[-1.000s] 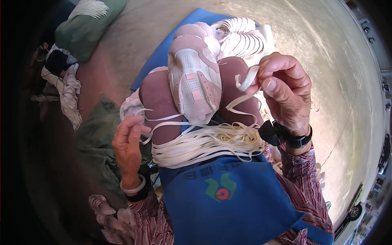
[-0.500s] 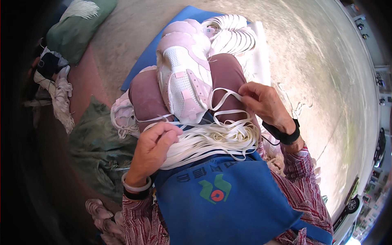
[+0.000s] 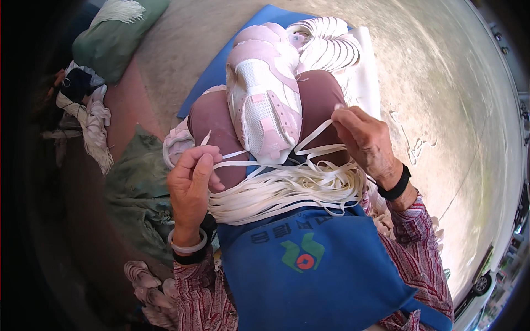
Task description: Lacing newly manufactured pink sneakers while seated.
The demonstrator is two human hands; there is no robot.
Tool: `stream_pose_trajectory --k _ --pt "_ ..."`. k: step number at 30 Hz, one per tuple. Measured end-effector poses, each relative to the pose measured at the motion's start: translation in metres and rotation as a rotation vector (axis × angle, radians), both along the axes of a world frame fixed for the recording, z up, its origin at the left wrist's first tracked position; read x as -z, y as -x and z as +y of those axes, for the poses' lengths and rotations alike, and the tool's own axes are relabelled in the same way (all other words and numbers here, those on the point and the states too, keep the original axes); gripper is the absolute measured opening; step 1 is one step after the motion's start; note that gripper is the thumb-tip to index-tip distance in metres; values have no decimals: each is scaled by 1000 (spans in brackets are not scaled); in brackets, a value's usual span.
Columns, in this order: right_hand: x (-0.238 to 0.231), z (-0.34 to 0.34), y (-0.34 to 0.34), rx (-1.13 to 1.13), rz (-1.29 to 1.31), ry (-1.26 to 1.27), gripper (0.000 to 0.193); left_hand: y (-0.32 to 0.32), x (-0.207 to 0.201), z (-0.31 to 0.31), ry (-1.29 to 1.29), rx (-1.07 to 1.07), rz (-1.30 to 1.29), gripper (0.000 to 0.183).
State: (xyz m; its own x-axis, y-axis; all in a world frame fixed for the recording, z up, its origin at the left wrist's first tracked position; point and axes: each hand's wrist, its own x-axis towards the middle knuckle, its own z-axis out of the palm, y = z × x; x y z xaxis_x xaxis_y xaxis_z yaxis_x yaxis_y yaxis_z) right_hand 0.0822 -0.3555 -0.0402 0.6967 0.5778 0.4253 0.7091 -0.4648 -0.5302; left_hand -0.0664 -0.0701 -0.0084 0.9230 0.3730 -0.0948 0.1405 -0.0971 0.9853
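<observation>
My left hand (image 3: 193, 172) pinches a white shoelace, whose tip (image 3: 206, 138) sticks up past the fingers. Over my right knee, my right hand (image 3: 365, 140) is closed on a length of white shoelace (image 3: 316, 137). Between the hands, a stack of pink and white shoe uppers (image 3: 264, 118) rests between my knees. The nearest upper shows a mesh tongue and rows of eyelets along its sides. Across my lap, on a blue apron (image 3: 320, 254), lies a thick bundle of loose white laces (image 3: 287, 190).
A row of white shoe pieces (image 3: 326, 44) sits on a blue mat (image 3: 221, 60) beyond my knees. More uppers (image 3: 146, 284) lie at the lower left. A green sack (image 3: 118, 41) stands at the far left, dark green cloth (image 3: 141, 193) nearer. A loose lace (image 3: 414, 146) lies on the floor to the right.
My left hand has risen slightly, and a lace tip now shows above its fingers. The right hand keeps its lace, pulled into a straighter stretch. The whole view has shifted a little.
</observation>
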Motion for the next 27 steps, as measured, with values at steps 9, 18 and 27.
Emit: stream_pose_trajectory --k 9,18,27 --pt "-7 54 -4 -179 869 -545 15 -36 -8 -31 -277 187 88 13" --pt "-3 28 -19 -37 8 164 14 -38 7 -11 -202 78 -113 19" --pt "-4 39 -27 -86 126 -16 12 -52 -10 -28 -537 214 47 36"
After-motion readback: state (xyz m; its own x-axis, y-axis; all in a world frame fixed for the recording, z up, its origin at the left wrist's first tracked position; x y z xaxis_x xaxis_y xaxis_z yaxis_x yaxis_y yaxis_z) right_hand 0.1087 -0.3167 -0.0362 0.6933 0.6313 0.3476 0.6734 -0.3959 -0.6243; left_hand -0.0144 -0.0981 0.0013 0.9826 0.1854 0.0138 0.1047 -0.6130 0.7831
